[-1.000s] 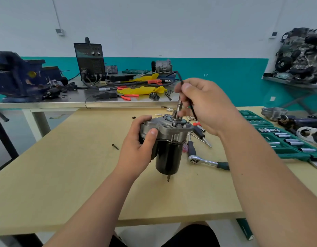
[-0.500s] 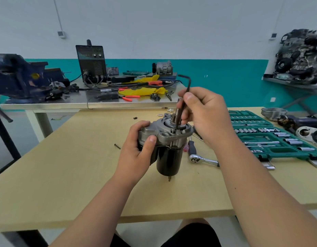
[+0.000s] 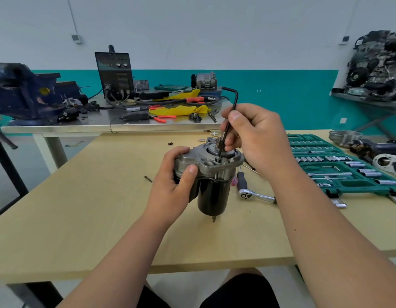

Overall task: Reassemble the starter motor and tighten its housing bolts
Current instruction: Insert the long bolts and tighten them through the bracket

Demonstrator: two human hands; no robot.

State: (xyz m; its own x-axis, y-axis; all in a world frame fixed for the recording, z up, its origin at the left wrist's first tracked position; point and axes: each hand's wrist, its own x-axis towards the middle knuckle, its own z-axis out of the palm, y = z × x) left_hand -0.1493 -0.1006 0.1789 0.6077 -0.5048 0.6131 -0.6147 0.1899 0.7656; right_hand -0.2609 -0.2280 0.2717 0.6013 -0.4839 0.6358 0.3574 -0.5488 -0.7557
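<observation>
Fingertips of the right hand (image 3: 257, 138) are pinched round the long arm of a black hex key (image 3: 232, 116), with the thumb laid on top and the other fingers curled. Against a second ago, the hand is found lower and the key stood more upright, its bent end now clear above the knuckles. The tip is now seated in a housing bolt (image 3: 218, 158) on the flange of the starter motor (image 3: 211, 194). From this it is judged that the bolt is being run down by finger turns and is not yet given its final pull. The key's short arm is pointed toward 9 o'clock, and its long arm is leaned slightly toward 1 o'clock.

The left hand (image 3: 172, 181) is wrapped round the grey nose housing (image 3: 201, 160) from the 9 o'clock side, thumb pressed on the front, so the motor is steadied. The motor is held near the middle of the wooden table (image 3: 81, 207). Its long axis is close to vertical: the nose housing is turned up to 12 o'clock, the black body and a small stud down to 6 o'clock. A ratchet (image 3: 255, 195) is seen at 3 o'clock of the motor, with a green socket set (image 3: 339, 167) farther out.
</observation>
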